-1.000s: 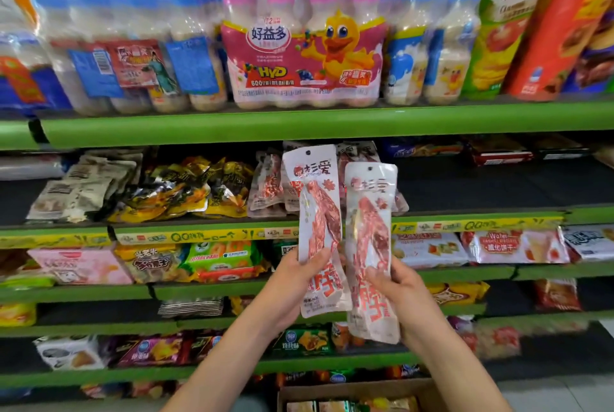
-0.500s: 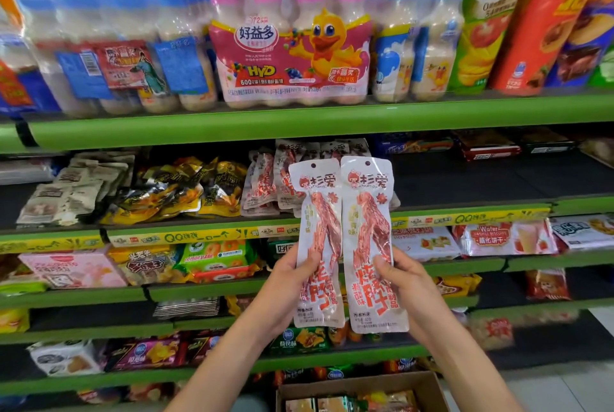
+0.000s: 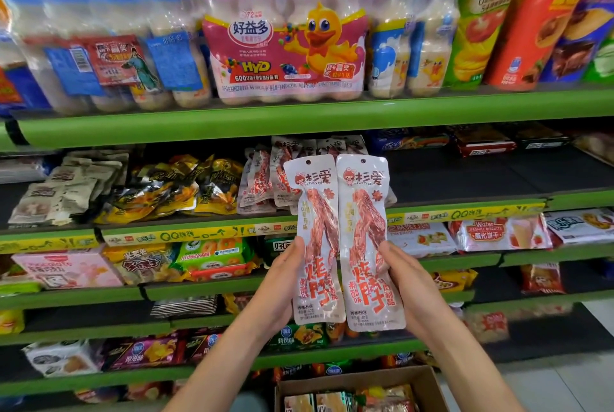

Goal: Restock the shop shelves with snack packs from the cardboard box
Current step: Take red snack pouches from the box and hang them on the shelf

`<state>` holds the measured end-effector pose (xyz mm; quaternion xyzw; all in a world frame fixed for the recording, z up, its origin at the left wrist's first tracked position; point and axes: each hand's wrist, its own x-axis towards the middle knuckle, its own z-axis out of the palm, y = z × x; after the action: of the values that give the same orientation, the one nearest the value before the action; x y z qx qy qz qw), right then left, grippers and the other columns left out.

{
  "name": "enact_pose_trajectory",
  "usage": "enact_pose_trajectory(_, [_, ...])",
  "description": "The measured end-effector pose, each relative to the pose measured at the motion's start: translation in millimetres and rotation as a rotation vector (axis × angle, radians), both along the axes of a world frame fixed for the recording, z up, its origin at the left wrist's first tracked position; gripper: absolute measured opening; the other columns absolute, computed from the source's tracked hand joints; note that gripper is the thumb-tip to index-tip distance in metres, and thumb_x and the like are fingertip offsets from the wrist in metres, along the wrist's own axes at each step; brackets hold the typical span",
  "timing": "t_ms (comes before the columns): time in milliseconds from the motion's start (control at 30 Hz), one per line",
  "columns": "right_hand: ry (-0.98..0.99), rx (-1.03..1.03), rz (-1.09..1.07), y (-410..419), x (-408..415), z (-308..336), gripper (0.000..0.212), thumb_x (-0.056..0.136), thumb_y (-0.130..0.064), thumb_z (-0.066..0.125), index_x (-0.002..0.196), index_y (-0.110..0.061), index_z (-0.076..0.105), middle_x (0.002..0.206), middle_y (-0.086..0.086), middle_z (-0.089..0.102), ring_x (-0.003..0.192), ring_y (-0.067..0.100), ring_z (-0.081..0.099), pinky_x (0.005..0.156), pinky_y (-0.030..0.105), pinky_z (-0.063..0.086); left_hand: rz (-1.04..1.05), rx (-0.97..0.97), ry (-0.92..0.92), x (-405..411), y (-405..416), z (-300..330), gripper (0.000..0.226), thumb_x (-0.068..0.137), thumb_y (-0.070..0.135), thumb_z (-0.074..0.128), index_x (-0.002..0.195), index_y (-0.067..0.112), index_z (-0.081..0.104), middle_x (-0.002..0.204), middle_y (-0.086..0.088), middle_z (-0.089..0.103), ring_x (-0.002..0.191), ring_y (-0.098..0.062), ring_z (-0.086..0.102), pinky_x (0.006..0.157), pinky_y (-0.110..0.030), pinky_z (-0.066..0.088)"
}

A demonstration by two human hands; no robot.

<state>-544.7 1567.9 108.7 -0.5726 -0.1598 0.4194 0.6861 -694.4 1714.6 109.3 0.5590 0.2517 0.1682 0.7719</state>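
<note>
- The left hand (image 3: 282, 282) holds the left snack pack (image 3: 315, 239) by its lower half, thumb on the front near the left edge, the other fingers hidden behind it; the grip is closed on the pack.
- The right hand (image 3: 408, 282) holds the right snack pack (image 3: 367, 239) the same way, thumb pressed on the front near the right edge, grip closed on it.
- The two packs stand upright side by side, their inner long edges touching or just overlapping (I cannot tell which), tops level with each other.
- Both packs are in the air in front of the second shelf (image 3: 465, 175), their tops just below the green front lip of the top shelf (image 3: 232, 122).
- Behind them, a pile of matching packs (image 3: 265, 179) lies on the second shelf, leaning back.
- To the right of that pile the dark shelf board is bare (open room up to the boxes (image 3: 481, 142) at the back).
- To the left of the pile lie yellow packets (image 3: 186, 189), and further left pale packets (image 3: 63, 192), both reaching the shelf's front edge.
- The top shelf carries wrapped bottle packs (image 3: 285, 46) standing right at its front edge.
- The cardboard box (image 3: 428, 381) sits low, below the hands, open at the top with more packs inside; only its upper part is in view.
</note>
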Motion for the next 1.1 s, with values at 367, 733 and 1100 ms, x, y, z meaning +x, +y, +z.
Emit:
enact_pose_trajectory(367, [0.085,0.051,-0.027,1.0,-4.8,5.1,0.031,0.090,-0.045,0.058,0.110,-0.030,0.076,0.119,0.009,0.074,0.108,0.026,0.072,0.074,0.032,0.061,-0.009,0.028,0.033,0.8,2.5,-8.8,0.059,0.090,0.068,0.044,0.142,0.042,0.039,0.113,0.038,0.066,0.105,0.019,0.059,0.091,-0.012,0.049])
enact_pose_trajectory(733, [0.081,0.047,-0.044,0.3,-5.0,7.7,0.034,0.087,-0.048,0.059,0.107,-0.028,0.077,0.116,0.011,0.074,0.105,0.029,0.073,0.072,0.034,0.061,0.005,-0.072,0.055,2.7,3.2,-7.7,0.066,0.089,0.069,0.041,0.142,0.031,0.055,0.133,0.002,0.068,0.129,-0.020,0.061,0.117,-0.054,0.037])
enact_pose_trajectory(1100, [0.066,0.040,-0.035,-0.5,-4.0,8.1,0.032,0.087,-0.050,0.059,0.104,-0.031,0.077,0.114,0.010,0.075,0.103,0.027,0.073,0.071,0.033,0.061,-0.026,-0.061,-0.001,2.8,5.1,-13.1,0.088,0.077,0.084,0.055,0.148,0.032,0.048,0.141,0.004,0.063,0.136,-0.020,0.054,0.120,-0.055,0.033])
